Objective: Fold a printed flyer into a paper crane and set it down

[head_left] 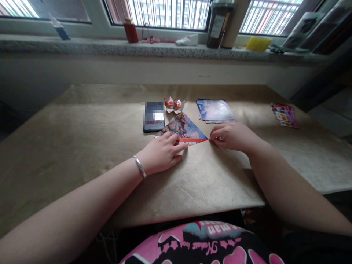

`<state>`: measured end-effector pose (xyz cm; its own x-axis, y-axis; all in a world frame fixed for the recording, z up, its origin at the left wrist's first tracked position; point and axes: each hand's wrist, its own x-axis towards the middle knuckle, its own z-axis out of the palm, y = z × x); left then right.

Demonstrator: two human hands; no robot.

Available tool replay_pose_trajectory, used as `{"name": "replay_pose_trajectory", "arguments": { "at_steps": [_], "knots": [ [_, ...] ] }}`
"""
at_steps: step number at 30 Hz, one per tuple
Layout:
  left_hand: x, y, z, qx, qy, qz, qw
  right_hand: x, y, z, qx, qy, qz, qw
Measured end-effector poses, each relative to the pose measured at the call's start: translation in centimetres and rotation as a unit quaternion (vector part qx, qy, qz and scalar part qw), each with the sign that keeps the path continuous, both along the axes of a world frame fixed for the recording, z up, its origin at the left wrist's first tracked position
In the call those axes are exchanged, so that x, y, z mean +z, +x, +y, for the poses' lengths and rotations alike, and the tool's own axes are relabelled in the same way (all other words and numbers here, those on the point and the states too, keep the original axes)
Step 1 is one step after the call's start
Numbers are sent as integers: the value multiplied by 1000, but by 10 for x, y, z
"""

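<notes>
A printed sheet of paper, folded into a triangle with a red band along its near edge, lies on the table. My left hand rests on its left part, fingers stretched out and lying flat. My right hand pinches the sheet's right corner between thumb and fingertips. Just beyond the triangle's top point stand two small red and white folded paper figures. A phone lies to their left, close to the sheet.
Printed square sheets are stacked behind my right hand. More colourful printed papers lie at the far right of the table. On the window sill stand a dark jar, a red container and a yellow object.
</notes>
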<state>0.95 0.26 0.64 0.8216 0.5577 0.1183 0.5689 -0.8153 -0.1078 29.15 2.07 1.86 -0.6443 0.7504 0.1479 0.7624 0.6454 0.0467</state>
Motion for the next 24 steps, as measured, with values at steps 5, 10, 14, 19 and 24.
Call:
{"name": "replay_pose_trajectory", "arguments": {
  "at_steps": [5, 10, 14, 19, 24],
  "knots": [
    [0, 0, 0, 1, 0, 2, 1000, -1, -1, 0, -5, -1, 11, 1000],
    [0, 0, 0, -1, 2, -5, 1000, -7, -6, 2, 30, -4, 98, 995],
    [0, 0, 0, -5, 4, -14, 1000, -10, -15, 1, 82, -23, 92, 992],
    [0, 0, 1, -3, 2, -18, 1000, -11, -29, -5, 102, -7, 77, 992],
    [0, 0, 3, -5, -20, -31, 999, -12, -42, -11, 103, 26, 56, 993]
  ]
}}
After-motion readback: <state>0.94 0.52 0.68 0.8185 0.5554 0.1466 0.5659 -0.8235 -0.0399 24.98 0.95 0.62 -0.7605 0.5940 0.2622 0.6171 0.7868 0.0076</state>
